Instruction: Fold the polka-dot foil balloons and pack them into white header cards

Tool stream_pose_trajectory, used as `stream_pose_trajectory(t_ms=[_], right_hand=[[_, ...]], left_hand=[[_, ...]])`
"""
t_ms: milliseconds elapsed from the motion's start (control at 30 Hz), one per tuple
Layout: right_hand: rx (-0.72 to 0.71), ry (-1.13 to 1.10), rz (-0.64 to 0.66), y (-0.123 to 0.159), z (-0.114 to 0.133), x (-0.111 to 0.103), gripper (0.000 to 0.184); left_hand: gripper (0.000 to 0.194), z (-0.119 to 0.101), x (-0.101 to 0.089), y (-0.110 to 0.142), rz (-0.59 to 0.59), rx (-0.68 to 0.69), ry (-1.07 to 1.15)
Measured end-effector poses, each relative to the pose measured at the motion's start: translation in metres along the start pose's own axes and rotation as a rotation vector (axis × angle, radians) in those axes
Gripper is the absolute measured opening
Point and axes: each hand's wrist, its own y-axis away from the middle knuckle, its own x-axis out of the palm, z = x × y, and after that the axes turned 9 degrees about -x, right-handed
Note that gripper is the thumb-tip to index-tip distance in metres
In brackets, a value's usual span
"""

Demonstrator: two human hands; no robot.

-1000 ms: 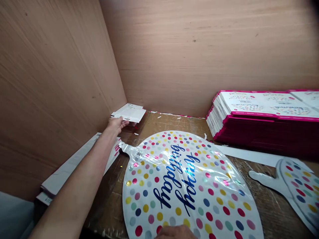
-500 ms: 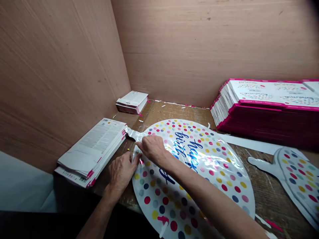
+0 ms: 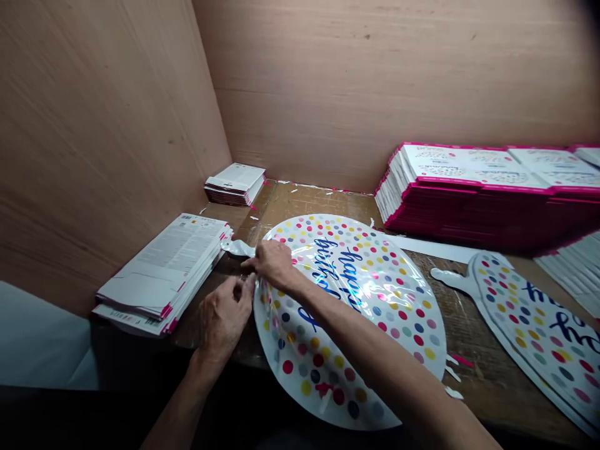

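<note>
White film printed with coloured dots makes up the balloon point(image 3: 365, 281), which lies flat on the table point(image 3: 319, 200) with its neck point(image 3: 239, 249) pointing left, towards both hands. The right hand point(image 3: 275, 262) reaches across the print to the neck's base, its fingers curled together and apparently clamped on the film, probably to keep that corner steady. The left hand point(image 3: 222, 319) meets the rim just below, thumb and forefinger close together; whether they pinch the film I cannot tell. Printed cards point(image 3: 164, 269) sit just beside the left hand, likely for an easy reach, and a small stack point(image 3: 237, 178) fills the back corner. Pink-edged cards point(image 3: 469, 172) stand packed along the back panel point(image 3: 351, 94), seemingly to leave room for the balloon. More dotted balloons point(image 3: 510, 306) overlap at the right, necks pointing the same way.

Compared with half a second ago, both hands remain at the same rim, but the right sits closer to the neck, which looks more creased. The view has shifted too, bringing in the balloon's lower edge and lettering on the balloons at the right.
</note>
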Motion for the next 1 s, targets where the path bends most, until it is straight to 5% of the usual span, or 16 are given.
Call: stream_pose_trajectory(t_ms=[100,267,500,667,733,833,900,1000], right_hand=[[0.095,-0.206,-0.026,0.006,-0.017,0.002,0.023],[0.123,-0.39,-0.016,0.009,-0.026,0.009,0.018],[0.164,-0.56,-0.272,0.029,-0.034,0.019,0.025],[0.228,-0.789,-0.392,0.071,-0.073,0.004,0.03],[0.272,-0.874,-0.403,0.093,-0.095,-0.004,0.028],[0.368,-0.959,-0.418,0.126,-0.126,-0.013,0.028],[0.437,-0.989,-0.431,0.145,-0.143,-0.016,0.03],[0.525,-1.003,-0.445,0.169,-0.165,-0.019,0.033]], left_hand=[[0.034,-0.009,-0.001,-0.016,-0.096,0.108,0.072],[0.036,-0.02,0.002,-0.039,0.083,0.157,-0.202],[0.04,-0.013,0.001,-0.037,0.075,0.242,-0.527],[0.042,-0.007,-0.013,-0.044,0.18,0.152,-0.597],[0.039,-0.014,-0.017,-0.033,0.11,0.206,-0.528],[0.036,-0.035,-0.012,0.003,-0.023,0.51,-0.285],[0.034,-0.048,0.0,0.035,0.054,0.68,-0.185],[0.029,-0.055,0.019,0.075,0.314,0.727,-0.132]])
